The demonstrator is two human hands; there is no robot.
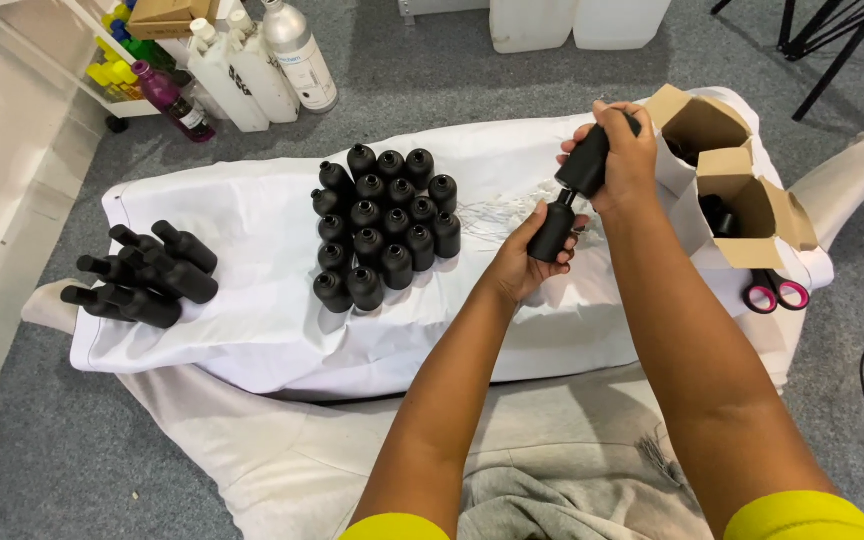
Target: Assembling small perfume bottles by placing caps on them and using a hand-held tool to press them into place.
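**Two black bottles held mouth to mouth above the white cloth**

Two small matte-black bottles are in the person's hands, seen from the head camera looking down. The left hand (520, 262) has its grip closed around the lower bottle (552, 230), fingers wrapped round the body from beneath, with the neck pointing up and to the right. The right hand (627, 155) has its grip closed over the upper bottle (584, 165), which is tilted neck-down so that its mouth meets or nearly meets the lower one; whether they actually touch I cannot tell. Both are held just above the white cloth (252, 330) spread on the grey floor, near a tangle of thin pale strings (497, 212).

Judging by their look, these bottles are light and rigid, probably plastic, with a dull finish that should not slip much in a dry palm. The round body is the sensible place to take hold; the narrow neck offers less purchase and leaves the mouth free.

To the left stands a packed cluster of upright black bottles (384, 228), and well apart from it, at the cloth's left edge, a heap of bottles lying on their sides (147, 275). Two open cardboard boxes (742, 190) sit by the right hand, with red-handled scissors (777, 293) just below them. White and purple containers (252, 70) stand on the floor beyond.
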